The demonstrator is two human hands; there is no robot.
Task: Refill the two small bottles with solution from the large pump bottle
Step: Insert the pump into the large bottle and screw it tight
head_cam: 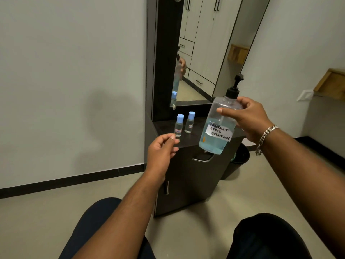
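My right hand (248,118) grips the large pump bottle (218,126) high on its shoulder, fingers and thumb wrapped round the clear body just below the black pump head (235,85). I hold it off the desk (168,126), tilted, its long axis leaning up and to the right, the base hanging over the desk's front edge. Blue solution fills roughly the lower part.

My left hand (162,148) is nearer the two small bottles. Its fingers are loosely curled and hold nothing, the thumb tip just below and in front of the left small bottle (178,126). That bottle stands upright near the desk's front edge, straight ahead of my left fingertips; the right small bottle (189,122) stands upright just beside it, a little further back. Both have their blue caps on, and each seems to hold some clear liquid. So I judge the next move belongs to the left hand: reach forward, take the nearer bottle by its body, and get the cap off before any pumping.

The big bottle's white label reads, handwritten, "CONTACT LENS SOLUTION". Each small bottle carries a small label, too small to read.
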